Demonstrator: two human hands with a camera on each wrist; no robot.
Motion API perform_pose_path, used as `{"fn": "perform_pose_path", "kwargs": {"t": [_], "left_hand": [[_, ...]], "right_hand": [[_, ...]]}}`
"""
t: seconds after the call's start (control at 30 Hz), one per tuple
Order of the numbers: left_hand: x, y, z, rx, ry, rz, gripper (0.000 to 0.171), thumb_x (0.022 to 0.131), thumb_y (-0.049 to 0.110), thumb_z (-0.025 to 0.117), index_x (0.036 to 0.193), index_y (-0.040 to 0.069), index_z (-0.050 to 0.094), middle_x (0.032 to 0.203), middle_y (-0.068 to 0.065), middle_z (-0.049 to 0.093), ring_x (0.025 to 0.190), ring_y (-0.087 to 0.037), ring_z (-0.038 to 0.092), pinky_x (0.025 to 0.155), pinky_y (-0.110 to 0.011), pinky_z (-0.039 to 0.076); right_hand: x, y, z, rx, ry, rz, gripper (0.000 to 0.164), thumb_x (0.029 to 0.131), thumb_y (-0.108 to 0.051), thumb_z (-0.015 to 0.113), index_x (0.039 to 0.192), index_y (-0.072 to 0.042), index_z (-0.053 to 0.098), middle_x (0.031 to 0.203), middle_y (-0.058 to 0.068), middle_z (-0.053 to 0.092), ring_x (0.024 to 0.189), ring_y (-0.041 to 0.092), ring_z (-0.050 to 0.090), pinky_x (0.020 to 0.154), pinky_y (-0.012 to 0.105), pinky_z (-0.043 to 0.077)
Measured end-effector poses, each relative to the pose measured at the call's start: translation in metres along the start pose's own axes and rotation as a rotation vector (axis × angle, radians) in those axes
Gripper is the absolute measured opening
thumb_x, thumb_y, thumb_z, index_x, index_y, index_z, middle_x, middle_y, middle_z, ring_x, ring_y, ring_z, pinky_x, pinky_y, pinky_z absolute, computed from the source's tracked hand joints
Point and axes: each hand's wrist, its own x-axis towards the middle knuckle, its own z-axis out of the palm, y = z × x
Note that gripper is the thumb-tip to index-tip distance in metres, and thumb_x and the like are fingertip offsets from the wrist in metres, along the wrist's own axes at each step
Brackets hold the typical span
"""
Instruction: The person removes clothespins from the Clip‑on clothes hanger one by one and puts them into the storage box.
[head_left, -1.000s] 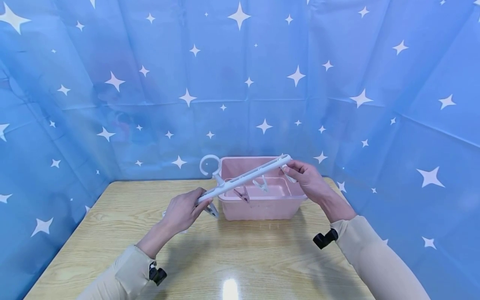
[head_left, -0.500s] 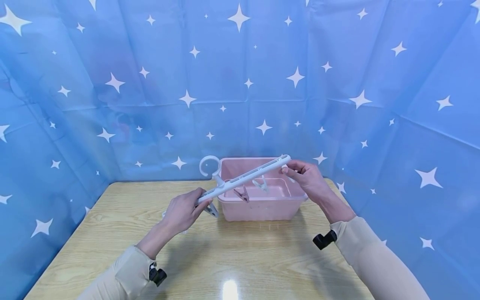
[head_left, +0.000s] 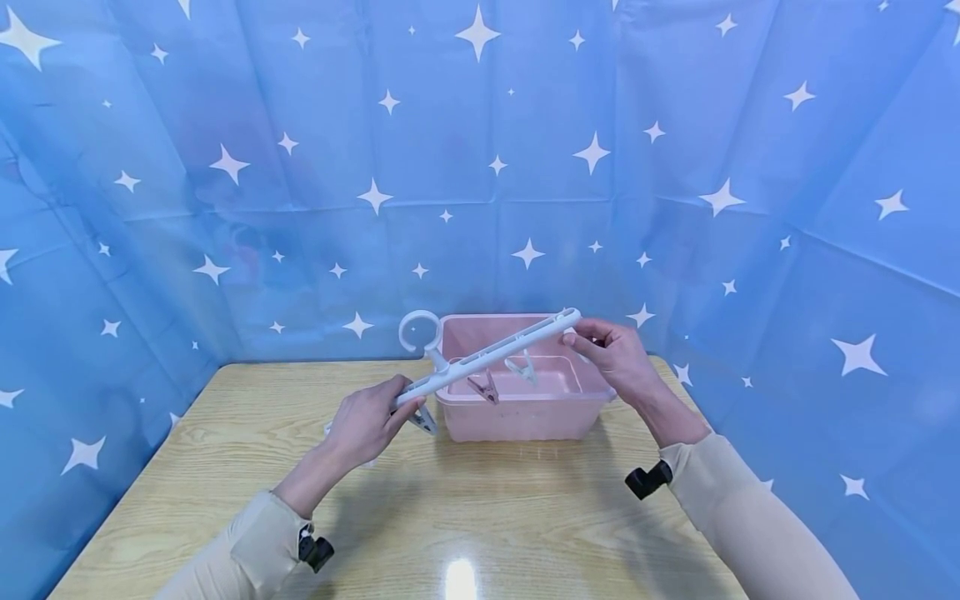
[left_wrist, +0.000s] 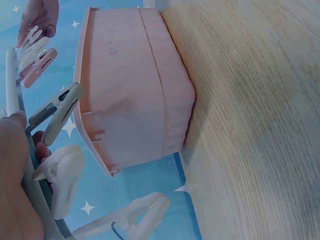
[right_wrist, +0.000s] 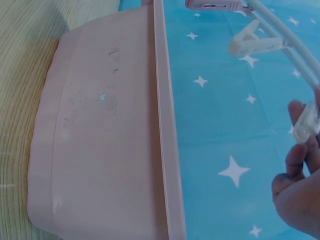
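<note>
A white clip hanger (head_left: 497,357) with a round hook (head_left: 437,360) is held tilted above the table, its right end higher. My left hand (head_left: 367,421) grips the bar near its lower end. A grey clip (left_wrist: 65,112), white clips and a pink clip (head_left: 486,387) hang from the bar. My right hand (head_left: 618,358) is at the raised end, its fingers and thumb pinching a white clip (right_wrist: 307,122) there. Another white clip (right_wrist: 255,46) hangs between that one and the pink clip. In the head view, the left hand hides part of the lower clips.
Behind the hanger, a pink plastic basin (head_left: 517,421) stands on the wood-grain table (head_left: 480,500). A blue curtain with white stars (head_left: 450,167) encloses the back and sides. Small black cameras (head_left: 651,479) are worn on both wrists.
The right hand's fingers have shifted slightly at the end clip, which shows less in the head view than a second ago. The hanger, left hand and basin stay practically in place.
</note>
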Motion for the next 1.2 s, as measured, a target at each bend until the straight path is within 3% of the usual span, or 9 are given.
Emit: {"fn": "perform_pose_path", "kwargs": {"t": [0.27,0.67,1.2], "left_hand": [[-0.0017,0.0006,0.0008,0.005,-0.013,-0.012,0.023,0.102,0.043,0.056,0.1,0.021,0.064,0.063,0.014,0.047,0.05,-0.003,0.038,0.047,-0.023,0.03],[-0.0012,0.0013,0.0009,0.0,-0.005,-0.028,0.026,0.101,0.044,0.056,0.101,0.02,0.064,0.063,0.013,0.047,0.05,-0.004,0.039,0.048,-0.023,0.031],[-0.0006,0.0022,-0.0024,-0.003,0.005,-0.035,0.026,0.101,0.043,0.057,0.104,0.018,0.065,0.064,0.012,0.049,0.05,-0.005,0.04,0.048,-0.024,0.032]], "right_hand": [[0.0014,0.0037,-0.0004,-0.024,0.033,-0.046,0.033,0.092,-0.026,0.074,0.115,-0.002,0.071,0.077,-0.012,0.062,0.063,0.011,0.045,0.056,0.024,0.036],[0.0019,0.0066,0.0005,0.05,0.013,0.021,0.034,0.092,-0.032,0.073,0.118,-0.01,0.072,0.08,-0.013,0.065,0.064,0.012,0.039,0.061,0.025,0.035],[0.0011,0.004,-0.0004,0.117,-0.014,0.025,0.029,0.094,-0.029,0.071,0.117,-0.013,0.071,0.091,-0.014,0.07,0.081,0.009,0.052,0.078,0.021,0.046]]}}
